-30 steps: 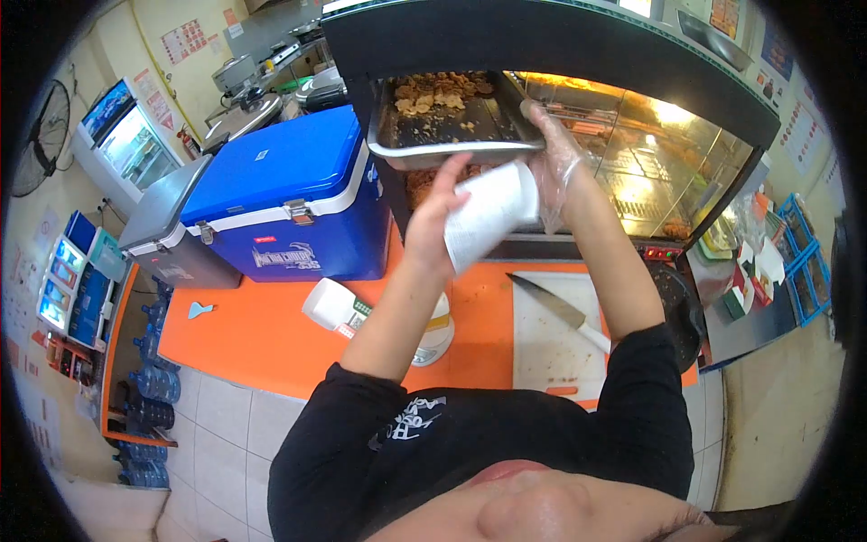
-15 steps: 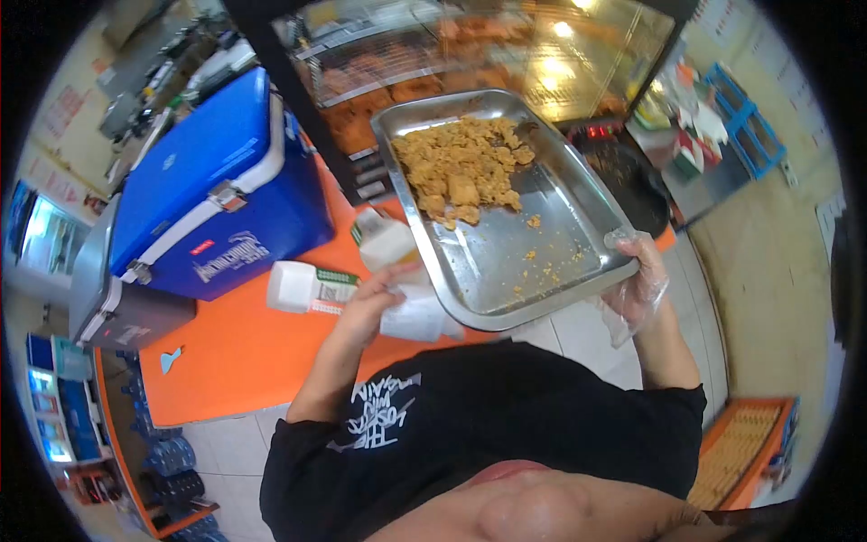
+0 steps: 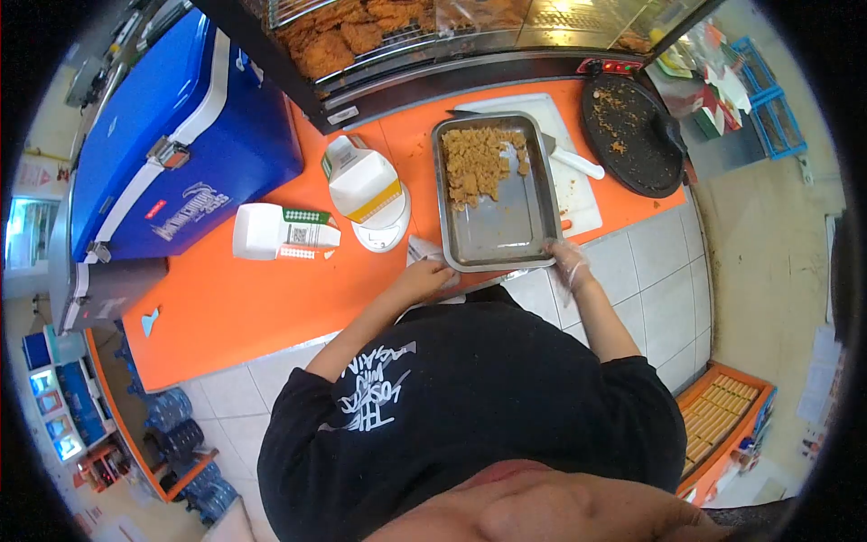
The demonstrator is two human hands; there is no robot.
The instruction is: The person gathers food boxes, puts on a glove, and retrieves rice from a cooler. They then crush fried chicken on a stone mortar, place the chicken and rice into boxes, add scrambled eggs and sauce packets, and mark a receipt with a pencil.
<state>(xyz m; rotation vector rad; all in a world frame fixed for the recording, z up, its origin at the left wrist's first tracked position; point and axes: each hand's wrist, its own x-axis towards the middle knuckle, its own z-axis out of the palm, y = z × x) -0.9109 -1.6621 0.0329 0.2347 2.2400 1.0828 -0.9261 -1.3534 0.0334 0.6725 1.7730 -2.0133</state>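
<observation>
A rectangular metal tray (image 3: 497, 244) sits low over the orange counter, overlapping the cutting board. Golden-brown fried pieces and crumbs (image 3: 479, 167) fill its far half. My right hand (image 3: 569, 268), in a clear plastic glove, grips the tray's near right corner. Bare, my left hand (image 3: 426, 278) lies by the near left corner, fingers closed on a crumpled whitish sheet (image 3: 424, 251), partly hidden. Left of the tray, an open paper food box (image 3: 361, 181) sits on a white round scale (image 3: 384, 233). Another white paper box (image 3: 262, 232) lies beside it.
A white cutting board (image 3: 582, 203) bears a white-handled knife (image 3: 578, 163). Right of it is a black round pan (image 3: 632, 135) with crumbs. A glass display case (image 3: 452, 68) with fried chicken stands behind; a blue cooler box (image 3: 194, 154) stands left on the orange counter (image 3: 271, 307).
The tray has come down from a raised, tilted position to near counter level, my right hand still on its corner. My left hand has moved right and down with the whitish sheet.
</observation>
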